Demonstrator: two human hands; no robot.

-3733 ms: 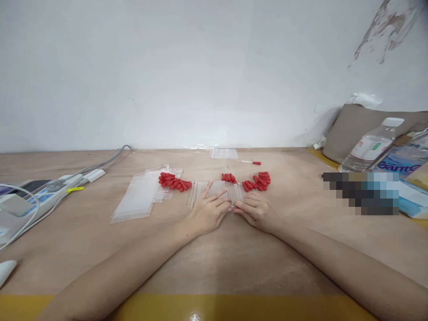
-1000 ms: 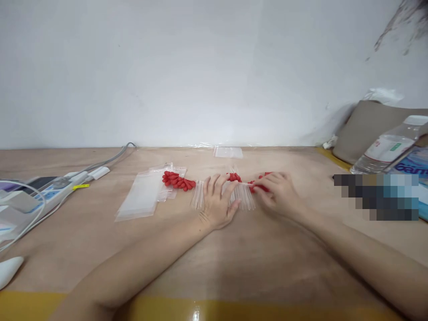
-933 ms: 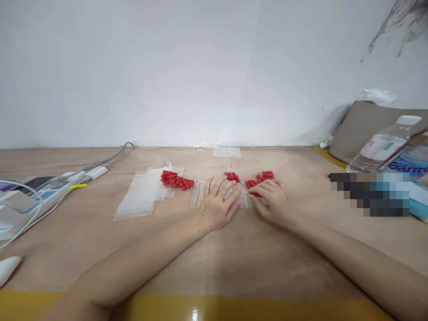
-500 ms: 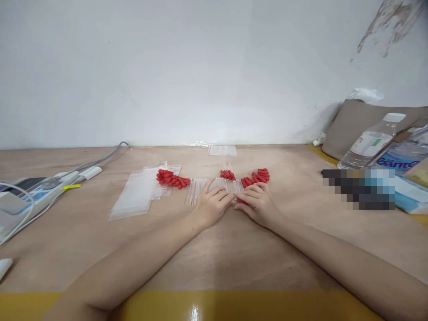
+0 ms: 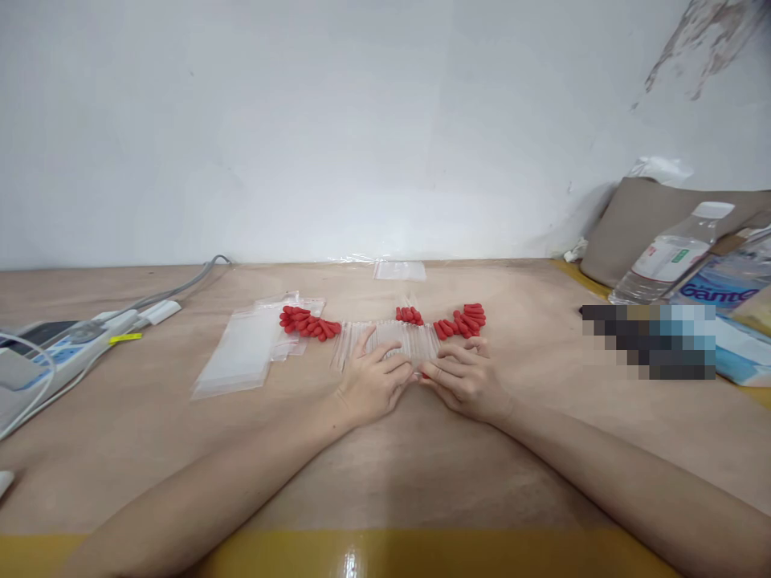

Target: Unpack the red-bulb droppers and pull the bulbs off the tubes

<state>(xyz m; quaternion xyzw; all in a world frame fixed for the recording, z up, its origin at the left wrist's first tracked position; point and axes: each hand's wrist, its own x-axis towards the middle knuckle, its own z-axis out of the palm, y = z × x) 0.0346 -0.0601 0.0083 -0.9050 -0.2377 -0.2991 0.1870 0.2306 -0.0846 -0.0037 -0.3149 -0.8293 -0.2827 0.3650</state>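
Note:
A row of thin clear glass tubes point(image 5: 349, 341) lies side by side on the table, partly under both hands. My left hand point(image 5: 377, 387) is over the row, thumb and fingers closed on what looks like a clear tube end, mostly covered. My right hand point(image 5: 473, 384) touches its fingertips to the left's and pinches a red rubber bulb, of which only a sliver shows. Loose red rubber bulbs form a left pile point(image 5: 306, 323) and a right pile point(image 5: 470, 321). Behind the row, several red-capped tubes point(image 5: 408, 315) lie together, like droppers.
Clear plastic zip bags point(image 5: 234, 353) lie left of the bulbs, another bag point(image 5: 400, 270) by the wall. A power strip point(image 5: 78, 349) with cables sits far left. A water bottle point(image 5: 671, 253), a grey-brown bin point(image 5: 620, 229) and a blue pack point(image 5: 716, 289) stand right.
My hands have come slightly nearer to me, their fingertips now meeting. The right fingers have curled more, and less of the held red bulb shows.

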